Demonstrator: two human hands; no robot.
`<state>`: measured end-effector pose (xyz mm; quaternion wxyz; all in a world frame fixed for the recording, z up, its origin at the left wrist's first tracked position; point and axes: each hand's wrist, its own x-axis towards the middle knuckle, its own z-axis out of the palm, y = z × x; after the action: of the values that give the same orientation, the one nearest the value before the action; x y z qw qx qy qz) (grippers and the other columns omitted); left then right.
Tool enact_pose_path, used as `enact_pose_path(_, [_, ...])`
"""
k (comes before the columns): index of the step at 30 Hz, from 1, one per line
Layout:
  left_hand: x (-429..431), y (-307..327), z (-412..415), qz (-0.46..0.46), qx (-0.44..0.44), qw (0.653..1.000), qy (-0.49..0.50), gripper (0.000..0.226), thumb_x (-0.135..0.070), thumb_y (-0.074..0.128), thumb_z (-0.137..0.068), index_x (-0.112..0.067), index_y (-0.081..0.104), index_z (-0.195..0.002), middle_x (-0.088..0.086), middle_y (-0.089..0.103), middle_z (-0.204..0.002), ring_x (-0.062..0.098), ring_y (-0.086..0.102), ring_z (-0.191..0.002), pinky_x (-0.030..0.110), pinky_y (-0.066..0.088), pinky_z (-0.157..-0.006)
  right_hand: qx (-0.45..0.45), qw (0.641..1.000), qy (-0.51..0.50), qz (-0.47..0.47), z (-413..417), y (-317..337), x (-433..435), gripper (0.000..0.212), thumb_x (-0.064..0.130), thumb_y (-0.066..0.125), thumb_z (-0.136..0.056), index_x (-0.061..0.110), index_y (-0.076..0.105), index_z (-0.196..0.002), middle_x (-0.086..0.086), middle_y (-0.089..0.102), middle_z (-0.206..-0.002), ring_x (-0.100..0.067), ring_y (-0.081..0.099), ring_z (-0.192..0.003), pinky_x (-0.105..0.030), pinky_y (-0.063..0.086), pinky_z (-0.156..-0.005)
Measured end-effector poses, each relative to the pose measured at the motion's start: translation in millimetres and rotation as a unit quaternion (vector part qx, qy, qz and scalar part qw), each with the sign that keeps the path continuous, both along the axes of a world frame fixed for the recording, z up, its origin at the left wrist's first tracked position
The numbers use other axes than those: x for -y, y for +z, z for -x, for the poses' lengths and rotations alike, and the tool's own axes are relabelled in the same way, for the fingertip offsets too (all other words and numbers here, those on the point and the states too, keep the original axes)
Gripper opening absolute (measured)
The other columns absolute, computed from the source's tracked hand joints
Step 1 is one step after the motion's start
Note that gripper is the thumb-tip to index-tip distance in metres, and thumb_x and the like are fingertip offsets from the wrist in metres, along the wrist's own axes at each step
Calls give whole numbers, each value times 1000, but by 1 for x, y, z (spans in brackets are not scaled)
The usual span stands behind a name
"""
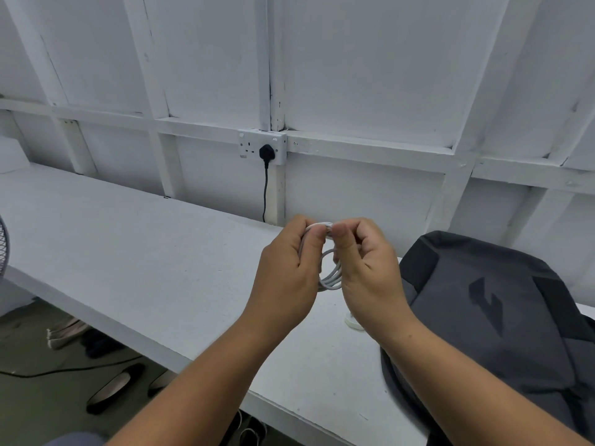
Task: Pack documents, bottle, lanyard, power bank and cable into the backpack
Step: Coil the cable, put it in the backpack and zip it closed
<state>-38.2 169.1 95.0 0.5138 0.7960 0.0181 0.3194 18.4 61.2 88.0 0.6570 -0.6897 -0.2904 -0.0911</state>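
A white cable (331,278) is wound into a small coil that I hold above the white table (145,252). My left hand (289,272) grips the coil's left side, and my right hand (363,265) pinches its top end and right side. The grey and black backpack (489,304) lies flat on the table to the right, just beyond my right forearm. A small white object (352,321) sits on the table partly hidden under my right wrist. Documents, bottle, lanyard and power bank are not in view.
A wall socket (262,148) with a black plug and cord sits on the white panelled wall behind the table. A fan's grille (3,249) pokes in at the left edge. Shoes (112,387) and a black cord lie on the floor below the table's front edge.
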Motion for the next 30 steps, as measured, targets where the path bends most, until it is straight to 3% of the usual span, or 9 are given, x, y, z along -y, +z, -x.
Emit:
enact_pose_path(3, [2, -1, -2, 8, 8, 1000, -6, 29, -39, 46, -106, -25, 64, -88, -11, 57, -67, 7, 50, -62, 21, 41, -54, 11, 999, 7, 49, -1, 6, 4, 30, 55, 53, -91, 27, 65, -89, 6, 64, -86, -4, 59, -72, -15, 45, -64])
enact_pose_path(7, [2, 1, -1, 93, -26, 994, -51, 31, -41, 46, -105, -24, 65, -88, -12, 55, -68, 2, 48, -59, 14, 39, -53, 44, 996, -36, 73, -5, 9, 8, 27, 36, 54, -101, 16, 69, -90, 6, 66, -88, -6, 62, -83, -13, 45, -69])
enact_pose_path(10, [2, 2, 0, 124, -90, 985, -79, 28, -51, 40, -103, -34, 62, -98, -15, 63, -82, -2, 51, -61, 15, 38, -57, 37, 994, -66, 74, -10, 4, 9, 34, 40, 51, -101, 14, 68, -89, 0, 67, -85, -11, 60, -75, -23, 45, -64])
enact_pose_path(12, [-1, 1, 0, 139, -119, 980, -73, 31, -52, 38, -103, -30, 59, -106, -9, 64, -89, 2, 48, -62, 20, 37, -56, 33, 994, -77, 77, -12, 1, 10, 35, 40, 51, -102, 13, 66, -86, -2, 64, -79, -11, 54, -69, -22, 41, -61])
enact_pose_path(15, [-11, 0, 2, 158, -109, 978, -82, 25, -37, 47, -105, -18, 61, -99, -11, 56, -71, 6, 41, -57, 18, 35, -51, 22, 994, -86, 59, -12, 1, 13, 36, 41, 51, -100, 11, 65, -86, -3, 65, -80, -14, 57, -72, -22, 43, -63])
enact_pose_path(19, [-22, -2, 11, 129, -110, 979, -110, 3, -20, 63, -98, -19, 65, -99, -5, 63, -74, 1, 52, -58, 18, 43, -59, 20, 995, -93, 38, -14, 4, 16, 39, 44, 51, -99, 9, 64, -86, -7, 67, -86, -22, 61, -80, -32, 48, -70])
enact_pose_path(24, [-37, -9, 18, 89, -110, 983, -120, 11, -19, 70, -93, -27, 73, -100, 12, 69, -88, 11, 59, -78, 21, 50, -68, -8, 996, -81, 26, -10, 1, 16, 36, 43, 53, -99, 13, 61, -81, 4, 54, -66, -11, 48, -62, -28, 42, -59])
enact_pose_path(28, [-48, -9, 18, -50, -60, 995, -58, 13, -25, 72, -91, -36, 76, -96, -9, 68, -84, 7, 59, -75, 23, 49, -70, -35, 997, -66, 14, -8, 1, 15, 36, 46, 53, -98, 14, 63, -83, 2, 50, -63, -12, 45, -60, -34, 41, -59])
enact_pose_path(30, [-49, -7, 15, -120, -8, 993, -4, 14, -23, 70, -91, -35, 76, -96, -15, 68, -95, 10, 63, -90, 18, 50, -73, -59, 997, -50, -2, -6, 3, 15, 35, 48, 52, -97, 19, 64, -82, 2, 50, -64, -14, 44, -61, -36, 40, -59])
